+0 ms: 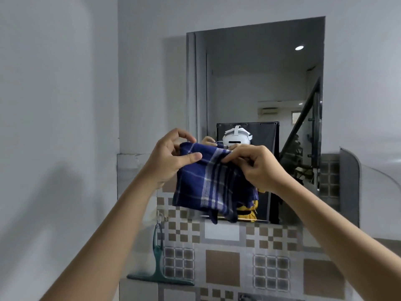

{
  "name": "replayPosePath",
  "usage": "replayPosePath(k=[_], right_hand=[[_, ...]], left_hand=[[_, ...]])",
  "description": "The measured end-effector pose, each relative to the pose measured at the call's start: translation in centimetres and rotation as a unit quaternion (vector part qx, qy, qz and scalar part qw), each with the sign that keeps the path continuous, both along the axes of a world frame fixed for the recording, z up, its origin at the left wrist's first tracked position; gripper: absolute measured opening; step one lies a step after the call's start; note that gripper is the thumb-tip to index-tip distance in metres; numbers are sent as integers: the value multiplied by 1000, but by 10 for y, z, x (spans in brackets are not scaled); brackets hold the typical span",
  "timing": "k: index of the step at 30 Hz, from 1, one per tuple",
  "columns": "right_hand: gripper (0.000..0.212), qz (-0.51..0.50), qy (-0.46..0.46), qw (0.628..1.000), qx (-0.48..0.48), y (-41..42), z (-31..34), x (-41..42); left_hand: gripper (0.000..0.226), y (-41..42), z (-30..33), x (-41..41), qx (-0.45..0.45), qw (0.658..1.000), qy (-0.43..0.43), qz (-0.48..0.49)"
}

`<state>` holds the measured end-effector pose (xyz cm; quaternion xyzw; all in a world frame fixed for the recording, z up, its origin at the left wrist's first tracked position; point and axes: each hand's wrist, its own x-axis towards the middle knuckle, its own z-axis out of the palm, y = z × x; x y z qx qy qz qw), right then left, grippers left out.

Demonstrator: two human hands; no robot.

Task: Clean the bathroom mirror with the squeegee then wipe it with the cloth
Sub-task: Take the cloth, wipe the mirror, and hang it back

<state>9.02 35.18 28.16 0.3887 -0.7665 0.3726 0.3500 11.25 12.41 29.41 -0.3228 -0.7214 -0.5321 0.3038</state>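
Observation:
A blue plaid cloth (211, 183) hangs in front of the lower part of the wall mirror (256, 83). My left hand (171, 158) pinches its upper left corner, and my right hand (256, 166) grips its upper right edge. The cloth droops below both hands, partly folded. A teal squeegee (159, 263) hangs from a hook on the tiled wall at the lower left, blade down, untouched. The mirror reflects a white headset just above the cloth.
Brown and grey patterned tiles (223, 266) cover the wall below the mirror. A plain grey wall (54, 127) closes in on the left. A curved grey ledge (351, 187) juts out to the right of the mirror.

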Motion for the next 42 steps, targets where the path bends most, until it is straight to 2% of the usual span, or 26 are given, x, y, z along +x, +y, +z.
replayPosePath(k=[1, 3, 7, 14, 19, 22, 24, 28, 30, 33, 35, 39, 42], right_hand=[[31, -16, 2, 1000, 11, 1, 7, -1], [12, -29, 3, 999, 19, 0, 22, -1], [37, -132, 91, 987, 28, -6, 65, -21], [33, -233, 230, 944, 41, -18, 191, -72], [30, -379, 333, 860, 78, -34, 262, -102], [23, -466, 333, 817, 67, -45, 278, -126], [20, -480, 302, 821, 56, -56, 274, -142], [78, -472, 254, 843, 49, -72, 248, -170], [86, -474, 254, 842, 40, -73, 241, -177], [81, -475, 271, 837, 32, -76, 241, -182], [70, -475, 282, 833, 40, -83, 243, -184], [61, -476, 282, 832, 36, -95, 251, -186], [59, -476, 283, 831, 42, -107, 257, -187]], left_hand=[[22, 0, 4, -3, -10, 1000, 5, -9], [16, 3, 15, -12, -26, 999, 26, 1], [21, 8, 60, -34, -29, 994, 90, 55], [42, 5, 176, -94, -102, 973, 168, 120], [48, 13, 238, -139, -112, 934, 258, 221], [43, 19, 257, -162, -133, 899, 319, 270], [42, 16, 260, -180, -132, 889, 329, 290], [44, 5, 240, -199, -51, 894, 316, 313], [46, -3, 217, -200, -45, 890, 337, 305], [63, -17, 180, -198, -81, 899, 322, 284], [81, -25, 159, -198, -141, 899, 306, 279], [119, -27, 139, -203, -282, 860, 271, 328], [127, -25, 134, -208, -328, 837, 250, 359]])
